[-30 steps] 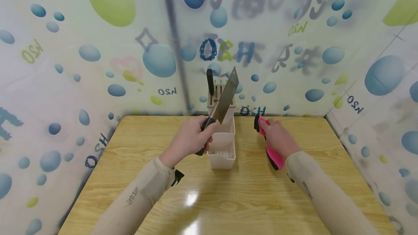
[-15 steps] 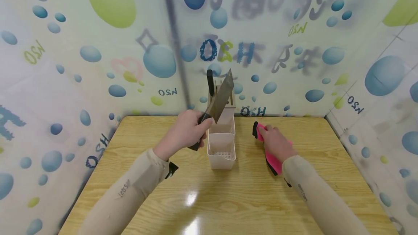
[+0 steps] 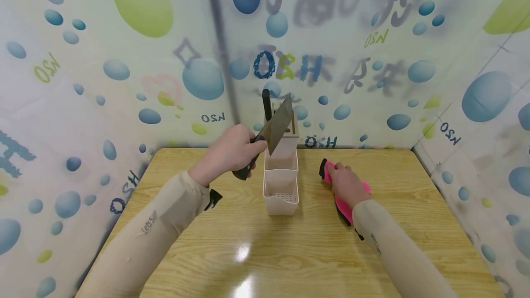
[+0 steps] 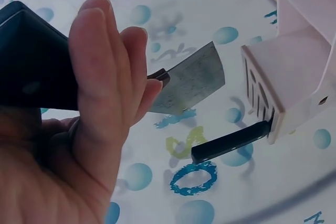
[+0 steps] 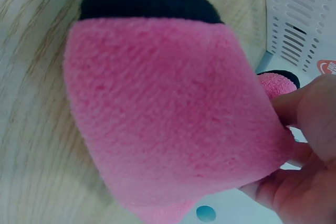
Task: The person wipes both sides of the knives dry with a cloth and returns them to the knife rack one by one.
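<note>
My left hand (image 3: pixel 232 151) grips the black handle of a cleaver (image 3: pixel 280 123), whose broad steel blade points up and to the right, overlapping the knife holder (image 3: pixel 281 207) in the head view. The left wrist view shows fingers curled around that handle, with the blade (image 4: pixel 194 80) beyond them. In the holder's back slots stands a black-handled knife (image 3: pixel 267 105). To the right of the holder, my right hand (image 3: pixel 348 184) pinches a pink cloth with black edging (image 3: pixel 343 207). The cloth (image 5: pixel 168 108) hangs folded from the fingertips in the right wrist view.
The off-white holder has stepped front compartments with a perforated floor, and stands near the back edge of the wooden table (image 3: pixel 232 243). Walls with a bubble pattern (image 3: pixel 203 79) rise behind and on both sides.
My left hand has moved left and toward the back with the cleaver, and the blade tip sits slightly lower. My right hand and the cloth have shifted a little toward me.
</note>
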The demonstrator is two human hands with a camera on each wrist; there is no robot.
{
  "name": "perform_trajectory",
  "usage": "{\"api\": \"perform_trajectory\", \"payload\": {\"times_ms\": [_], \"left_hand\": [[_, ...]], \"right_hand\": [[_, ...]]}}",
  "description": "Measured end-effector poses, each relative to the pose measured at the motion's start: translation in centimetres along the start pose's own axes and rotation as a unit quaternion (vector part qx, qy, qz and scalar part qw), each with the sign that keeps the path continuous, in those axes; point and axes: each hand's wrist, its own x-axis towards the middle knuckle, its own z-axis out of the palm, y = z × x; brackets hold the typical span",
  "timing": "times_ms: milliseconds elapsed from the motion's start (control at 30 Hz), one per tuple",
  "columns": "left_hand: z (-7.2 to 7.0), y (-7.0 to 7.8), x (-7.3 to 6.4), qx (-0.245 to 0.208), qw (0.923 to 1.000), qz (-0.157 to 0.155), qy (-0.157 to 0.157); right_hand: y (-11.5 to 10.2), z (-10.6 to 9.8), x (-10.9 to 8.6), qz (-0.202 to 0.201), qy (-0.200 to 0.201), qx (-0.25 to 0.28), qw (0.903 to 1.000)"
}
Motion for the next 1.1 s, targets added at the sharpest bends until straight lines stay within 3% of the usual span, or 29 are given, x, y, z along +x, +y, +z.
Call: {"api": "perform_trajectory", "payload": {"times_ms": [167,300,433,567,767,1000,1100], "left_hand": [[-0.7,1.0,0.0,0.068,0.9976,0.009,0.003],[-1.1,1.7,0.1,0.111,0.9936,0.019,0.014],[-1.6,2.5,0.6,0.137,0.9898,0.030,0.024],[-2.0,3.3,1.3,0.154,0.9872,0.037,0.019],[-2.6,4.5,2.2,0.167,0.9860,0.007,0.003],[-2.8,5.3,3.2,0.170,0.9841,-0.045,-0.023],[-2.9,5.5,3.6,0.176,0.9827,-0.051,-0.026]], "right_hand": [[0.1,0.5,0.1,0.009,0.000,-0.003,1.0000],[-0.1,0.3,0.0,-0.001,0.025,-0.004,0.9997],[-0.9,-0.6,0.1,-0.031,0.062,0.009,0.9976],[-2.3,-2.1,0.4,-0.046,0.067,0.042,0.9958],[-4.1,-3.5,0.9,-0.047,0.019,0.116,0.9919],[-5.2,-3.5,1.2,-0.045,0.004,0.218,0.9749],[-5.5,-3.3,1.4,-0.035,0.000,0.252,0.9672]]}}
